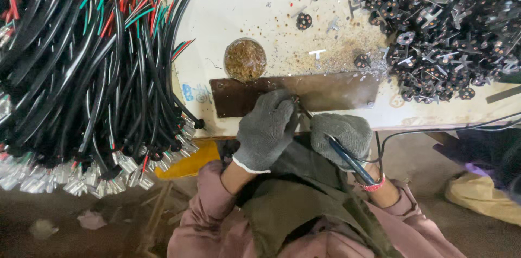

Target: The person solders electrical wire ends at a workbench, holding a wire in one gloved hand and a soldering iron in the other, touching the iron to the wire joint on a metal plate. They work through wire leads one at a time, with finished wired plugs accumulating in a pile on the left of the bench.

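Note:
My left hand (pixel 267 128), in a grey knit glove, presses a small part against the brown metal plate (pixel 336 91) at the bench's front edge; the part is mostly hidden under the fingers. My right hand (pixel 342 133), also gloved, grips a blue-handled soldering iron (pixel 347 159) whose tip (pixel 302 108) points up-left to the spot beside my left fingertips. The iron's black cord trails off to the right. Both hands sit close together, nearly touching.
A thick bundle of black cables with red, green and white cores (pixel 81 73) hangs at the left. A round tin of brownish material (pixel 245 60) stands behind the plate. A heap of small black round parts with metal prongs (pixel 445 24) fills the right. Debris speckles the white bench (pixel 233 8).

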Demonstrator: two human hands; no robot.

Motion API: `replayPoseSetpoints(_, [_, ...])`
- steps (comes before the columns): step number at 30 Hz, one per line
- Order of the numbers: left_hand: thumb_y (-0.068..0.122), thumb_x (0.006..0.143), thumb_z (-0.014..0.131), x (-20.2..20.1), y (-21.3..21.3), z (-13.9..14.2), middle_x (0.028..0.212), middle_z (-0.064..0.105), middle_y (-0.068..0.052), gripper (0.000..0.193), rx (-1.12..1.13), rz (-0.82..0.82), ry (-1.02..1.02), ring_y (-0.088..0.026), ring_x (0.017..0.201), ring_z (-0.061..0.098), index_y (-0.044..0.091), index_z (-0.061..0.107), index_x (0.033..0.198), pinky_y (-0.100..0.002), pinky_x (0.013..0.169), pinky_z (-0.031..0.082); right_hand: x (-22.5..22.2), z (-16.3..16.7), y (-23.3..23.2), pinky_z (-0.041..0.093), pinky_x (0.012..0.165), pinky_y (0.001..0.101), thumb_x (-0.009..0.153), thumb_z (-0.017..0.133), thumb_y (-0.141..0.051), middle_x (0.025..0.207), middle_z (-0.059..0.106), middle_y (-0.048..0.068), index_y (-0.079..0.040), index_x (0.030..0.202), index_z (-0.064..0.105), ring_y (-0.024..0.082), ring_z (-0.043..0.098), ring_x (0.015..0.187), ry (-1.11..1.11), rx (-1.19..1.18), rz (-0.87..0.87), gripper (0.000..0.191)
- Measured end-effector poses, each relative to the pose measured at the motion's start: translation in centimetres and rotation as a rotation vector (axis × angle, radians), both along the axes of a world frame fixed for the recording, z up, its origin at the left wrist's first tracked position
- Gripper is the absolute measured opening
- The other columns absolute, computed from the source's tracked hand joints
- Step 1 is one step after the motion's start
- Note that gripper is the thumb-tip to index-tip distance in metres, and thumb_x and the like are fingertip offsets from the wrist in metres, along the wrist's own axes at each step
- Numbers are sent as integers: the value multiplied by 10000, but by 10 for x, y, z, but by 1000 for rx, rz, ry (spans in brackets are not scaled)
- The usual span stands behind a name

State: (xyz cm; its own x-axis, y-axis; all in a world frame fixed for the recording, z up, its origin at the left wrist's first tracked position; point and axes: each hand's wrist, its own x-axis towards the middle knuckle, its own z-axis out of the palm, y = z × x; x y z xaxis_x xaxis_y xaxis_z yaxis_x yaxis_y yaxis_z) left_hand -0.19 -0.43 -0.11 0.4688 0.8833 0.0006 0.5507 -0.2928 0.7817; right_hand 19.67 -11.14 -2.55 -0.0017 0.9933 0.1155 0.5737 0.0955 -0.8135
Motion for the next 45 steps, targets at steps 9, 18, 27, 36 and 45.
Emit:
replayPoseSetpoints(9, [112, 953, 703, -5, 1, -9, 1133, 630, -81, 147, 36, -5, -58, -302, 996, 670, 101, 627, 1078, -402, 782, 570, -8, -8, 1, 567, 762, 368, 861, 722, -115, 1022, 732, 133, -80, 1123, 706, 291, 726, 858, -49, 40, -92, 266])
replayPoseSetpoints(18, [145, 904, 727, -3, 2, -12, 1124, 617, -106, 213, 45, -12, -28, -331, 975, 667, 99, 590, 1061, -423, 761, 556, 2, -9, -1, 576, 792, 376, 846, 753, -115, 1039, 745, 131, -79, 1108, 718, 309, 740, 891, -29, 20, -19, 267])
replayPoseSetpoints(27, [159, 887, 740, -4, 9, -2, 1098, 611, -87, 220, -15, -50, -9, -302, 904, 662, 104, 616, 1060, -399, 712, 561, 4, -7, 1, 573, 782, 375, 858, 765, -100, 1018, 741, 122, -65, 1103, 704, 311, 742, 880, 83, -26, 64, 254])
replayPoseSetpoints(36, [153, 896, 710, -1, 6, -9, 1082, 589, -90, 190, 67, -29, 11, -304, 953, 665, 104, 601, 1044, -412, 706, 552, -6, 4, 12, 568, 739, 368, 863, 792, -107, 942, 730, 111, -73, 1071, 682, 295, 732, 817, -14, 33, -24, 238])
replayPoseSetpoints(45, [120, 916, 713, -4, 4, -13, 1082, 622, -94, 155, 27, -3, -30, -305, 954, 660, 104, 619, 1038, -414, 759, 573, -12, 5, 20, 576, 736, 363, 860, 820, -123, 926, 734, 116, -85, 1061, 678, 288, 737, 805, -26, 22, -72, 248])
